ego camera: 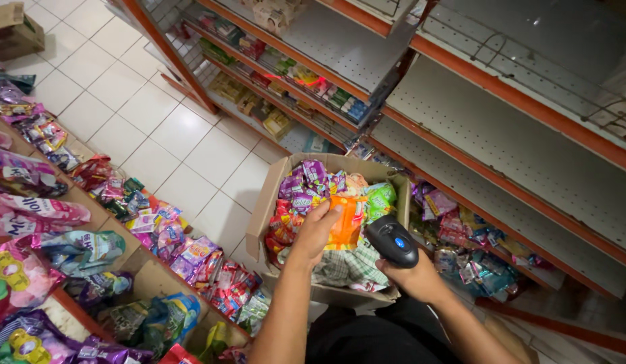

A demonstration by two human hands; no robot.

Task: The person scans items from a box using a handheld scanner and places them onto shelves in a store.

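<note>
At the far left, a low shelf [90, 209] of brown board carries many soft plastic packets [36, 216], shiny and crinkled, in pink, purple and green colours. They lie in loose heaps inside open compartments, and some of them hang over the edge. Beside the shelf, the floor [151, 121] is made of smooth white square tiles with thin grey lines between them.

In the middle, an open cardboard box [269, 202] stands on the floor, with its flaps turned outward. It is filled to the top with small glossy sachets [306, 185] in purple, red and green. The left hand [318, 229] reaches into the box from above, and its fingers are closed around an orange packet [347, 226], thin and flat, which is lifted a little over the other sachets. The thumb presses on the front side of this packet.

Just to the right of the packet, the right hand [414, 276] grips a black handheld scanner [392, 240] made of hard, rounded plastic, with a small blue button on top. Its head points toward the orange packet and is very near to it.

At the right, metal shelves [502, 141] with grey perforated boards and orange front edges stand mostly bare. The lowest level holds a pile of mixed colourful packets [461, 243].
</note>
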